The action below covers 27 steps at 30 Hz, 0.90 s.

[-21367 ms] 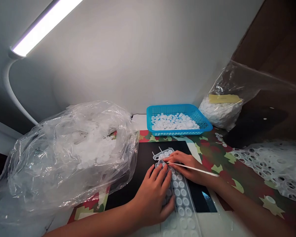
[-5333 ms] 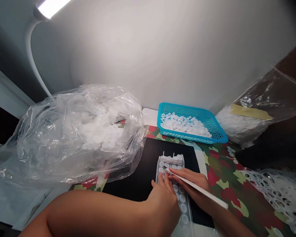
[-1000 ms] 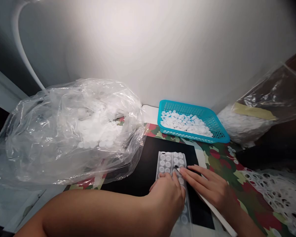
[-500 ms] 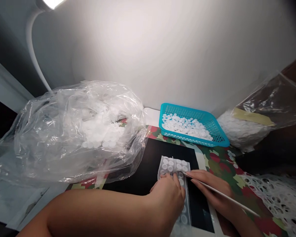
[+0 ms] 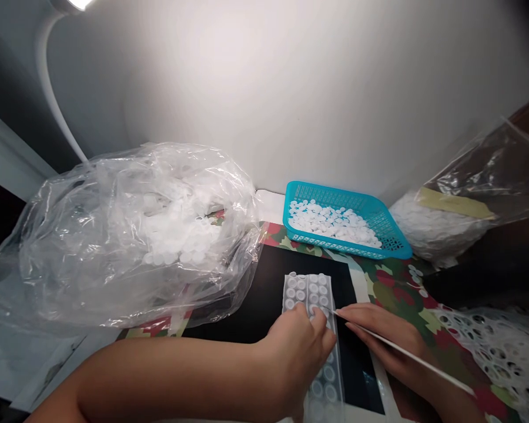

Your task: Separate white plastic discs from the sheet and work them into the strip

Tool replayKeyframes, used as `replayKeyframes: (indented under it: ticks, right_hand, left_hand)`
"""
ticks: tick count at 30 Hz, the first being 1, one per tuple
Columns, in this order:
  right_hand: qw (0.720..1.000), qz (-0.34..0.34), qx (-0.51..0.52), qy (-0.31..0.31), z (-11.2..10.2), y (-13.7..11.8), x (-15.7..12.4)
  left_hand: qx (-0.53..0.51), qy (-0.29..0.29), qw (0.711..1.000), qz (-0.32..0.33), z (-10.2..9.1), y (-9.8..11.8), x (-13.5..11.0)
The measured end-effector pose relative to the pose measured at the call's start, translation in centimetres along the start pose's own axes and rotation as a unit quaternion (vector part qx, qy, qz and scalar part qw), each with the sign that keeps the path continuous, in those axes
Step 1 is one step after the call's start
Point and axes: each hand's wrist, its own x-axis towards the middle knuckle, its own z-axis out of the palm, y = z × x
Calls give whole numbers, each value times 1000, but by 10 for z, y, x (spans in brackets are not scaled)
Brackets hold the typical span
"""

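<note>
A translucent strip (image 5: 321,289) carries rows of round white rings and lies lengthwise on a black mat (image 5: 264,294). My left hand (image 5: 302,352) rests over the strip's middle with its fingers curled and fingertips on it; the thumb is hidden. From the right, my right hand (image 5: 388,335) pinches a thin white stick-like tool (image 5: 423,355), whose narrow tip points at a ring beside my left fingertips. Whether the tip touches that ring is too small to tell.
Behind the mat stands a blue basket (image 5: 352,249) of small white discs. A large clear bag (image 5: 92,235) with white pieces fills the left side. To the right are another filled bag (image 5: 441,226) and a heap of white perforated scrap (image 5: 502,352). A lamp neck (image 5: 48,88) rises at left.
The strip's far end has shifted slightly left and away and lies straighter. My left fingers have moved a little along it. My right hand keeps the stick-like tool near the same spot.
</note>
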Motion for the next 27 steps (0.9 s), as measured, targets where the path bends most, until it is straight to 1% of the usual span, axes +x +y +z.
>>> replayKeyframes:
  ticks: [3, 6, 8, 10, 13, 16, 19, 22, 27]
  right_hand:
    - [999, -35, -21, -2, 1, -2, 1]
    - [994, -59, -92, -2, 5, -1, -3]
    - [987, -47, -152, 5, 9, 0, -8]
    - [980, -27, -195, 25, 14, 2, -11]
    - [974, -11, -221, 48, 18, 4, -12]
    - [977, -7, -206, 44, 20, 3, -10]
    - [982, -10, -179, 55, 21, 2, -9]
    - [984, 8, -166, 60, 22, -1, -10]
    - [990, 41, -112, 78, 21, -5, -3]
  left_hand:
    - [13, 4, 1000, 12, 2, 0, 0]
    - [25, -27, 999, 8, 2, 1, 1]
    - [30, -49, 998, 2, 1, 2, 2]
    - [34, -60, 998, 4, 1, 2, 3]
    - [31, -60, 998, 7, 3, 2, 3]
    - [25, -49, 998, 5, 5, 4, 3]
    - [23, -42, 999, 1, 7, 6, 3]
    - [19, -29, 999, -4, 7, 7, 4]
    - [11, 22, 999, -19, 9, 11, 5]
